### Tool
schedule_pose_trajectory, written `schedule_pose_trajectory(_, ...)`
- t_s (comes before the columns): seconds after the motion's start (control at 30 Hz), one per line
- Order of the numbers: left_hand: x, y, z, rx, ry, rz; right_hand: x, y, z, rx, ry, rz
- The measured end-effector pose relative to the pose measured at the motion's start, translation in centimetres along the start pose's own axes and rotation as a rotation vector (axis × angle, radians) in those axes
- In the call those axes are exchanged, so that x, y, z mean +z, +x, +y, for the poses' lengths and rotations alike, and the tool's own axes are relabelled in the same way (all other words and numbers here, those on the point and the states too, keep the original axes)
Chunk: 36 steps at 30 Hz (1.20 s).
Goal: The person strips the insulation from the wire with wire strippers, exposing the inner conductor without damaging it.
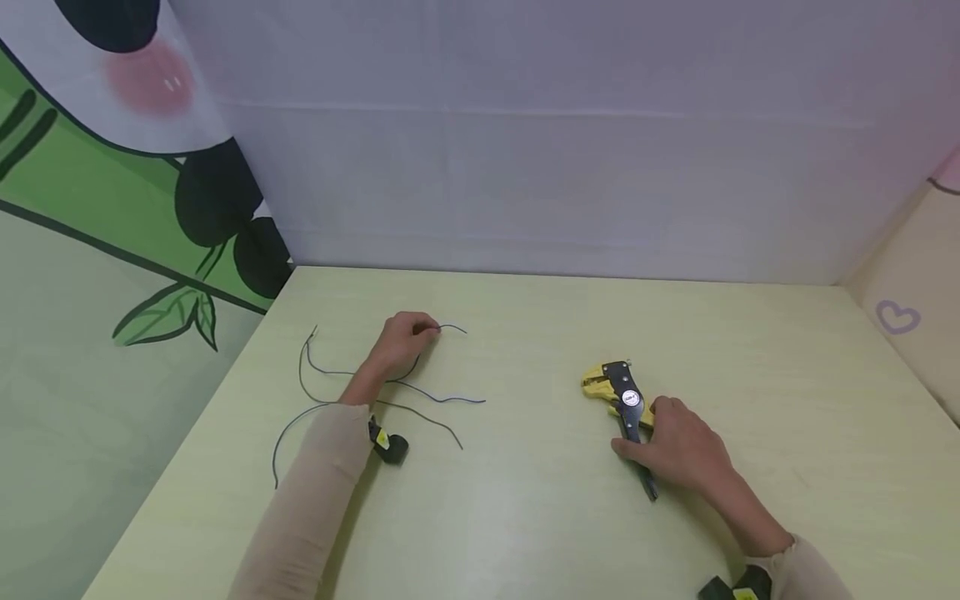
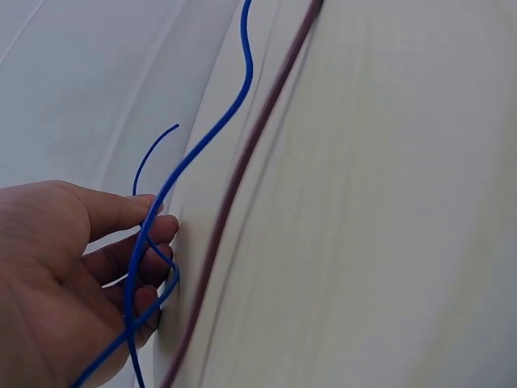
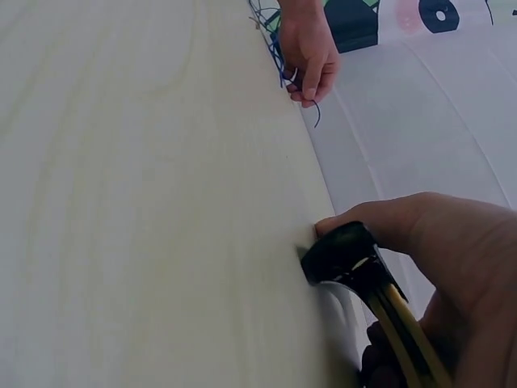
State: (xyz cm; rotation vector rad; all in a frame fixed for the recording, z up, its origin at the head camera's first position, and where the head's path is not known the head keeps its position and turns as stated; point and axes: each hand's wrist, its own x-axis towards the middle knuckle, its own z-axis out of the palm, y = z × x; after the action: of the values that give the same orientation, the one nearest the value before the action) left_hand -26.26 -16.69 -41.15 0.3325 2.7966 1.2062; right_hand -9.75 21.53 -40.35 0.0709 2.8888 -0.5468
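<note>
My left hand pinches a thin blue wire between thumb and fingertips. A short free end of that wire sticks out past the thumb in the left wrist view. Beneath and around the hand lie another blue wire and a brown wire, loosely bent. On the right side of the table, my right hand grips a yellow and black wire stripper by its handles. The stripper's yellow head points away and to the left. My right palm hides part of the handles.
The pale wooden table carries the wires at left and the stripper at right. A whitish cloth wall rises along its back edge. Printed green panels stand at left, and a cream wall stands at right.
</note>
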Motion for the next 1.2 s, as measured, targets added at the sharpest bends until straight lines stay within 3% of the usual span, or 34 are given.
schedule_pose_trajectory(0.53, 0.2, -0.1, 0.2, 0.024, -0.051, 0.022, -1.3, 0.4, 1.5, 0.105, 0.199, 0.007)
schedule_pose_trajectory(0.7, 0.2, -0.1, 0.3, 0.021, -0.073, 0.022, -1.1, 0.8, 2.3, 0.115, 0.289, -0.028)
schedule_pose_trajectory(0.93, 0.2, -0.2, 0.5, 0.022, -0.091, 0.033, -1.1, 1.4, 3.1, 0.195, 0.382, -0.112)
schedule_pose_trajectory(1.07, 0.1, -0.4, 0.8, 0.019, -0.101, 0.038, -1.2, 1.4, 3.5, 0.196, 0.553, -0.164)
schedule_pose_trajectory(1.2, 0.0, -0.6, 1.0, 0.021, -0.105, 0.047, -1.3, 1.1, 3.7, 0.111, 0.899, -0.254)
